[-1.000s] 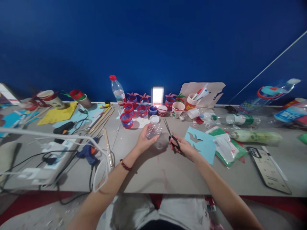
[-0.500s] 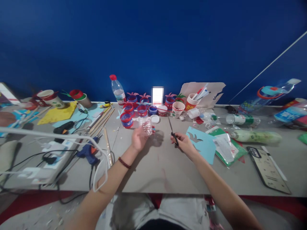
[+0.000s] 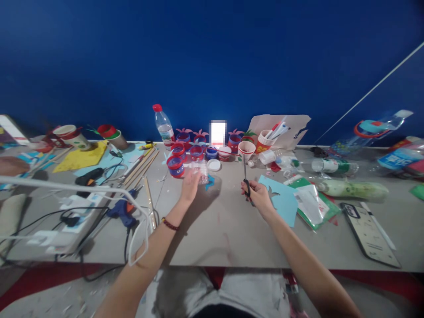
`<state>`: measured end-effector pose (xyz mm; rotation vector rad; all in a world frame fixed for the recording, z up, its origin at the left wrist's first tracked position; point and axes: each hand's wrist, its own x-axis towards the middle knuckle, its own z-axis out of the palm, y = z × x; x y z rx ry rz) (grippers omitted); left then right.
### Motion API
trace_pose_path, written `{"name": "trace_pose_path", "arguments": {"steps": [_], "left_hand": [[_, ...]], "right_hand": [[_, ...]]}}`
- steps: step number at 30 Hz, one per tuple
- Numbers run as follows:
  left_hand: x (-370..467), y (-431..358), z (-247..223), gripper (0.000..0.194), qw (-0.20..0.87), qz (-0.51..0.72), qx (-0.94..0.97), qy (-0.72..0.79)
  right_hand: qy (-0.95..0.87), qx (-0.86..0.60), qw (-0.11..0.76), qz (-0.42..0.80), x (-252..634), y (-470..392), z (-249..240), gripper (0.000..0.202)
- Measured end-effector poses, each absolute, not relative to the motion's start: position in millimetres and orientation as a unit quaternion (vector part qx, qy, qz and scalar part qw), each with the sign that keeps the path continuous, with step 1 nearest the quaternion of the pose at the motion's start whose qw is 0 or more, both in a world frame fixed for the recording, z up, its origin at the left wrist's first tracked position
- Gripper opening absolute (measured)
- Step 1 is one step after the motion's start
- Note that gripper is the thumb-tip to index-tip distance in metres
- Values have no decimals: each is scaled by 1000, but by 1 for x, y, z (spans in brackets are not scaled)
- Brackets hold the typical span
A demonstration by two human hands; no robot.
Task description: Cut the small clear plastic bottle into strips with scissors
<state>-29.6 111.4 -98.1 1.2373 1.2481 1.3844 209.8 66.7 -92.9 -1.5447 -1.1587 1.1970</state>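
Note:
My left hand is closed around the side of a clear cut plastic bottle piece over the middle of the table; whether the piece rests on the tabletop is hard to tell. Beside it lies a small blue paper cutout. In my right hand is a pair of black-handled scissors, blades pointing away from me. A light blue paper sheet with a leaf-shaped hole lies to the right of that hand. Left of the bottle piece stands a blue-and-red cup with eyes.
Several decorated cups, a white lid and a paper cup line the back. At left are a glue gun, a power strip and a white cable. Plastic bottles and a phone lie at right. Another person's hand shows far left.
The bottle piece has turned more upright in my left hand, exposing the blue cutout. My right hand has shifted slightly right, and the scissors now point straighter away from me.

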Motion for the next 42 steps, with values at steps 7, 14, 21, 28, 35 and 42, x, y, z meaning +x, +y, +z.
{"name": "trace_pose_path", "arguments": {"steps": [7, 14, 21, 28, 35, 42], "left_hand": [[-28, 97, -101, 51, 354, 434, 612, 559], [-34, 100, -98, 56, 225, 348, 689, 594], [-40, 106, -103, 58, 140, 381, 663, 629], [-42, 107, -98, 59, 221, 438, 597, 634], [-41, 108, -99, 52, 262, 464, 582, 615], [-41, 107, -102, 58, 239, 438, 590, 634]], "right_hand": [[-450, -637, 407, 476, 220, 74, -99, 66], [-457, -666, 366, 463, 222, 77, -96, 62], [-562, -693, 328, 311, 230, 75, -105, 62], [-699, -607, 294, 235, 223, 70, -111, 58], [-783, -535, 130, 289, 207, 53, -93, 38], [-836, -488, 6, 252, 198, 40, -78, 31]]}}
